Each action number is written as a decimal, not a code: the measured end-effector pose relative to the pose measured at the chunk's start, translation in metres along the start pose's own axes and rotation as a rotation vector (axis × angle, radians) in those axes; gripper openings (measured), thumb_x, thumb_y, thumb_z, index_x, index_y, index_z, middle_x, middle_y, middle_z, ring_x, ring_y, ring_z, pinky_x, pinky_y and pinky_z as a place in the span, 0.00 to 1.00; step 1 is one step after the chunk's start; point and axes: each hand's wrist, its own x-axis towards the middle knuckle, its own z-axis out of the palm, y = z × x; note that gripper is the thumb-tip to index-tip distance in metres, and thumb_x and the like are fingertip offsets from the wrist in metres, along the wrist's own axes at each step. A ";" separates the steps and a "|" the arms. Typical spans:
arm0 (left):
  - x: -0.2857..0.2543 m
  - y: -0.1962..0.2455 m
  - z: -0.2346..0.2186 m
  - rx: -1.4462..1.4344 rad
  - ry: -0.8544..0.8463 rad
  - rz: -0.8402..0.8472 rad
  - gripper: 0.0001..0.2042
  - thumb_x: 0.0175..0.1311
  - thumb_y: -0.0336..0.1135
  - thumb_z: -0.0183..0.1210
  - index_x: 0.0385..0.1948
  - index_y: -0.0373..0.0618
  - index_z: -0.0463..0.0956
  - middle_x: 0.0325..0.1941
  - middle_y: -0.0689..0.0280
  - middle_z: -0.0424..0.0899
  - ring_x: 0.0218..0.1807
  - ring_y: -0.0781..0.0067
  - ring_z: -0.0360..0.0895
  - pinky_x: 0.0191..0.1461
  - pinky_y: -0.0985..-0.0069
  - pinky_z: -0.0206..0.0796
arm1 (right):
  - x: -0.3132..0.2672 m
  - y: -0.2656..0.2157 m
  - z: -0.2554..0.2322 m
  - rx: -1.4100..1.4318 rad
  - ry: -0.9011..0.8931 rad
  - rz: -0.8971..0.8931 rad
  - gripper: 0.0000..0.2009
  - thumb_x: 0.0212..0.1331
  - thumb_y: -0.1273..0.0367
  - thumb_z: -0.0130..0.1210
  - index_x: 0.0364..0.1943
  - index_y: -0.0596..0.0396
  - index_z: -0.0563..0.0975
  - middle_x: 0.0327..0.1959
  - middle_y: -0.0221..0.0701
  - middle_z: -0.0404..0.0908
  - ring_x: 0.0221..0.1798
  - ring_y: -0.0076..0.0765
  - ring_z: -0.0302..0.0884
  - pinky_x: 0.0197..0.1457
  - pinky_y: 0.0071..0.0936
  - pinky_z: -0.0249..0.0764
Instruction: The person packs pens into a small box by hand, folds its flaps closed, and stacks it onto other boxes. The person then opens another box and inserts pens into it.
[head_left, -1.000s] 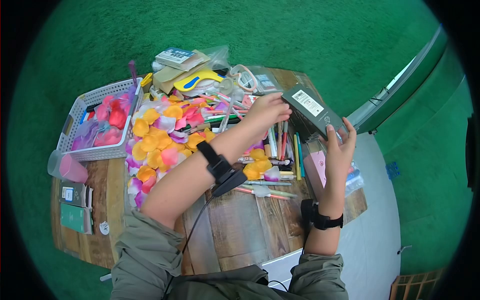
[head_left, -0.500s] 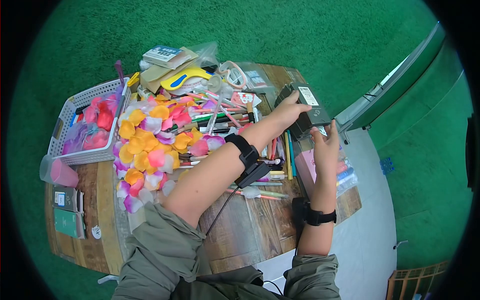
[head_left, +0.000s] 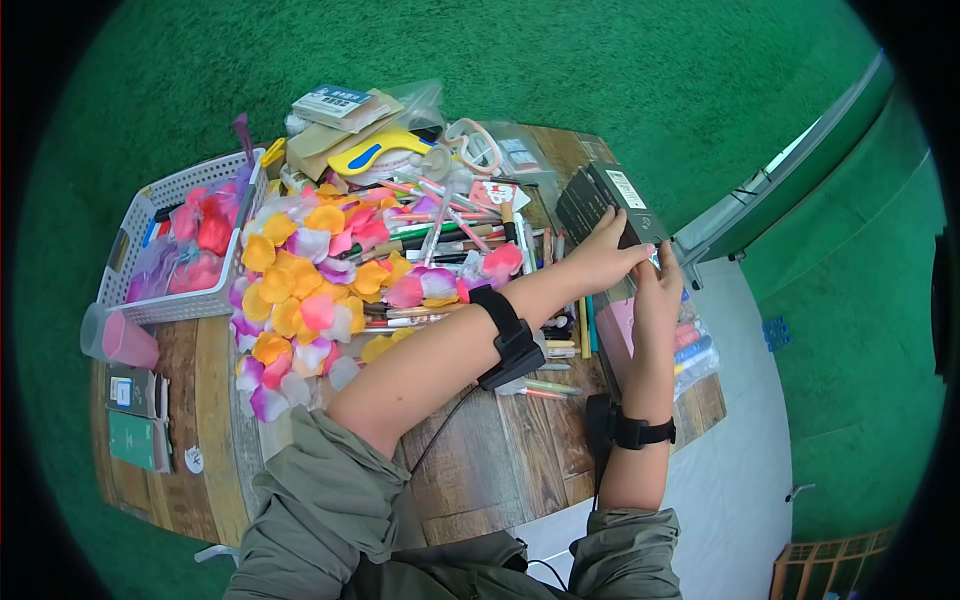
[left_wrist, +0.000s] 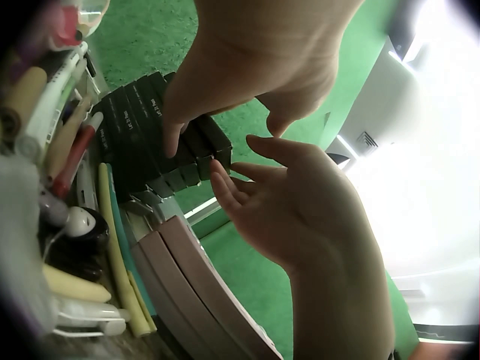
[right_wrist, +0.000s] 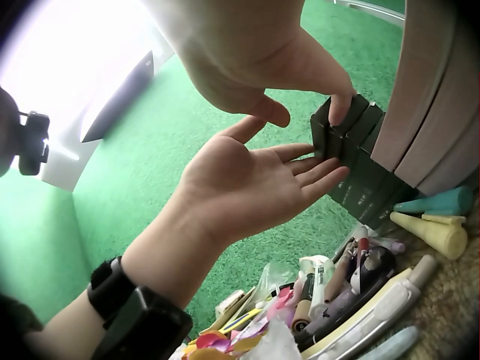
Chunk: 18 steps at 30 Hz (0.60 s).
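Note:
Several thin black boxes (head_left: 590, 190) stand side by side in a row at the table's right end. My left hand (head_left: 603, 255) lies over their near ends, its straight fingers touching the boxes. In the left wrist view, one finger of it presses on a black box (left_wrist: 139, 120). Close by is my right hand (head_left: 657, 290), fingers extended, with fingertips at the end of the outermost box. The right wrist view shows a fingertip of that hand (right_wrist: 247, 60) on a box's corner. Both thumbs point toward each other, apart from the boxes.
Pink boxes (head_left: 618, 325) stand just nearer than the black ones, beside a clear bag (head_left: 695, 350) of coloured items. Pens and markers (head_left: 455, 235) and artificial petals (head_left: 300, 290) cover the middle. A white basket (head_left: 195, 305), a pink cup (head_left: 130, 340) and small notebooks (head_left: 138, 440) are at left.
A black box that both hands held tilted over the table now stands in the row with the others. My left hand has shifted right and nearer, closer to the right hand.

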 end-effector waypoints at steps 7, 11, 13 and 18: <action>-0.002 0.003 0.008 0.002 -0.012 0.002 0.44 0.69 0.55 0.50 0.69 0.22 0.42 0.75 0.32 0.34 0.78 0.40 0.37 0.78 0.64 0.40 | 0.002 0.003 0.000 -0.016 -0.008 0.009 0.31 0.67 0.69 0.49 0.70 0.69 0.54 0.61 0.49 0.71 0.60 0.36 0.72 0.60 0.27 0.69; -0.004 0.005 0.010 0.035 -0.014 -0.006 0.44 0.69 0.58 0.49 0.70 0.24 0.43 0.75 0.32 0.34 0.78 0.39 0.36 0.78 0.64 0.40 | 0.000 0.002 0.001 0.024 -0.026 -0.011 0.30 0.70 0.65 0.50 0.69 0.71 0.56 0.66 0.49 0.67 0.65 0.39 0.68 0.66 0.30 0.65; -0.006 0.005 0.010 0.032 -0.013 -0.004 0.44 0.69 0.59 0.47 0.70 0.25 0.43 0.75 0.32 0.34 0.78 0.38 0.36 0.78 0.63 0.40 | 0.001 0.002 0.000 0.017 -0.038 -0.009 0.30 0.70 0.65 0.49 0.69 0.70 0.56 0.66 0.49 0.67 0.65 0.39 0.68 0.66 0.30 0.65; -0.008 0.006 0.010 0.067 -0.017 -0.010 0.45 0.69 0.62 0.46 0.70 0.25 0.44 0.75 0.31 0.35 0.78 0.38 0.37 0.77 0.63 0.41 | 0.001 0.003 0.001 0.025 -0.036 -0.005 0.29 0.70 0.64 0.49 0.69 0.69 0.57 0.66 0.48 0.66 0.66 0.39 0.68 0.66 0.29 0.65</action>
